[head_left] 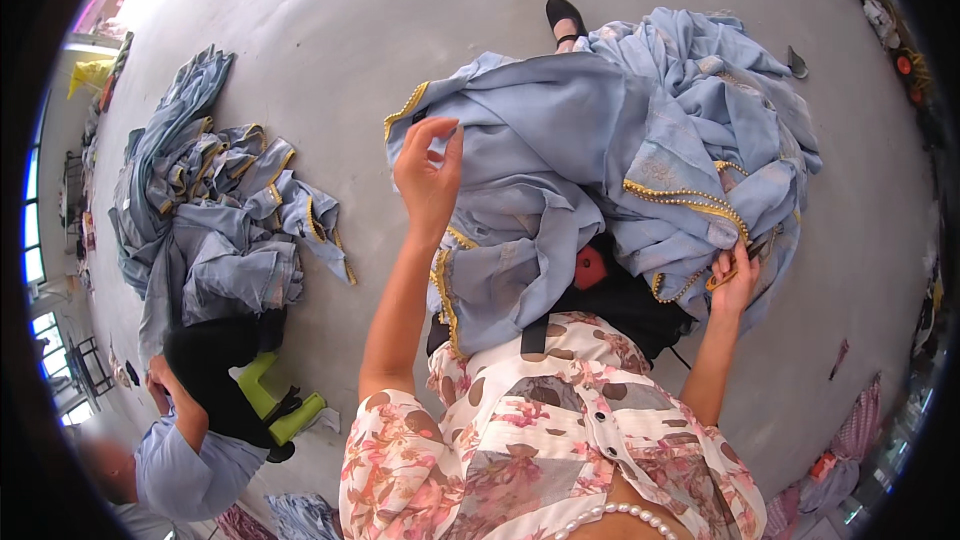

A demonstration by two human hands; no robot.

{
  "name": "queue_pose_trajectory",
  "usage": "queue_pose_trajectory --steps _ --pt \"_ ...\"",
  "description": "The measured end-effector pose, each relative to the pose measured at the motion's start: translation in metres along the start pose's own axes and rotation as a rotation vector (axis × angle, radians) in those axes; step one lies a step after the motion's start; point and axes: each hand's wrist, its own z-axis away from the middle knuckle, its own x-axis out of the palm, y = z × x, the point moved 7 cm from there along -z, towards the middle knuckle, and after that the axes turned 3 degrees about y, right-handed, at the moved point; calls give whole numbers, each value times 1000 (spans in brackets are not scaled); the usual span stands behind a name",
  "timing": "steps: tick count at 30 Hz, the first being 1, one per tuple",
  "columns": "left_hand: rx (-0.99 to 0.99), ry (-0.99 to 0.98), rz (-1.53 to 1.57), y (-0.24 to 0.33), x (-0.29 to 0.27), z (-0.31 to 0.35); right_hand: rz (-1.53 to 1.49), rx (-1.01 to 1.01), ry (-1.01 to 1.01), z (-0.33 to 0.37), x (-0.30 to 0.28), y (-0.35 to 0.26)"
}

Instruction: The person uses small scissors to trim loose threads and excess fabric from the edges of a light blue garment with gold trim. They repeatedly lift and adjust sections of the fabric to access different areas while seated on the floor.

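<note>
Pale blue cloth [540, 110] with yellow beaded trim lies in a large heap over my lap and onto the floor ahead. My left hand [428, 175] is raised by the cloth's left trimmed corner, thumb and fingertips pinched together. Whatever is between them, if anything, is too small to make out. Close to the fingertips a small dark patch [420, 115] shows on the cloth. My right hand [735, 285] is closed round small scissors with an orange handle [714, 282], beside the beaded trim [690, 202]. Folds partly hide their dark blades.
Left on the floor is another pile of blue trimmed cloth [225, 200]. Behind it a person [195, 460] in a blue top sits near a lime-green stool [290, 415]. A red item [590, 268] shows at my lap. Pink cloth [850, 435] lies at the lower right.
</note>
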Motion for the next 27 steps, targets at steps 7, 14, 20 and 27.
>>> queue_pose_trajectory --steps 7,14,20,27 --pt "295 -26 -656 -38 28 -67 -220 136 163 10 -59 37" --pt "19 18 -164 -12 -11 -78 434 -535 270 46 -2 -68" --pt "712 -328 -1 132 34 24 457 -676 -182 66 109 -89" --pt "711 -678 -177 81 70 116 490 -375 -494 59 199 -34"
